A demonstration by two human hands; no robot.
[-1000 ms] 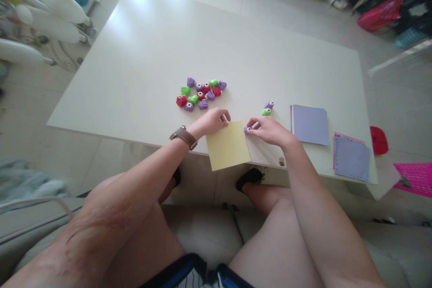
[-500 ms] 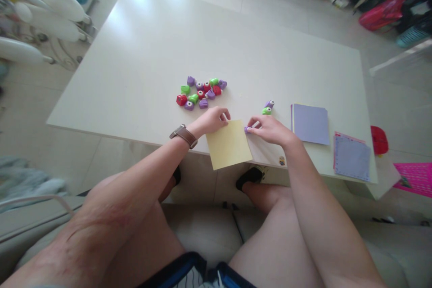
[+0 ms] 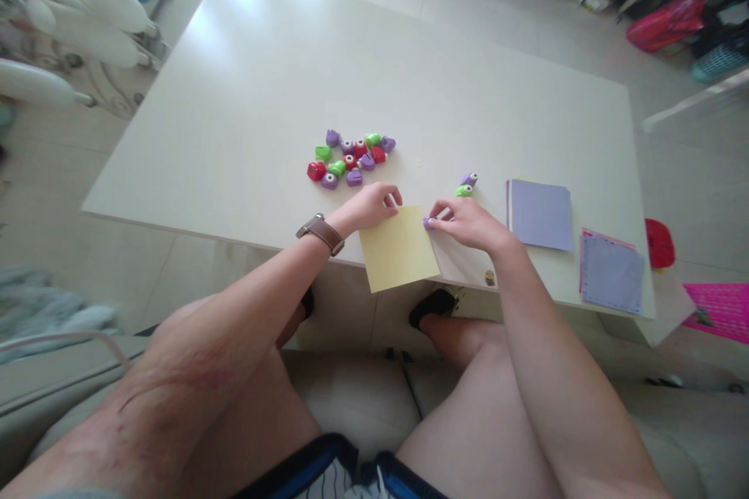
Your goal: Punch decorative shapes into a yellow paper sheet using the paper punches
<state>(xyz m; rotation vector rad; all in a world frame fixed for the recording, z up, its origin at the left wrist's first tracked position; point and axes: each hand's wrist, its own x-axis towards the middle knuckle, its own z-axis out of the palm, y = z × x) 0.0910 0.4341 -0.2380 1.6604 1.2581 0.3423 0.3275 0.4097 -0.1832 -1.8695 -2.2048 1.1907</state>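
Note:
A square sheet of yellow paper (image 3: 399,251) lies over the table's near edge, its lower part sticking out past it. My left hand (image 3: 374,205) is closed on the sheet's top edge, thumb and fingers pinching it. At the sheet's right edge, my right hand (image 3: 465,222) grips a small purple craft punch (image 3: 429,224), partly hidden by the fingers. Just beyond that hand, a green punch (image 3: 464,191) and a purple punch (image 3: 470,179) lie together. A cluster of red, green and purple punches (image 3: 349,161) sits beyond my left hand.
On the white table (image 3: 409,86), a stack of purple and yellow paper (image 3: 541,216) lies to the right. Nearer the right corner is another stack with punched edges (image 3: 612,273). A small sticker (image 3: 490,277) is on the near edge. The sofa (image 3: 345,390) is beneath me.
Both hands keep their holds on the paper and the purple punch. The whole view has shifted very slightly; nothing else has visibly moved.

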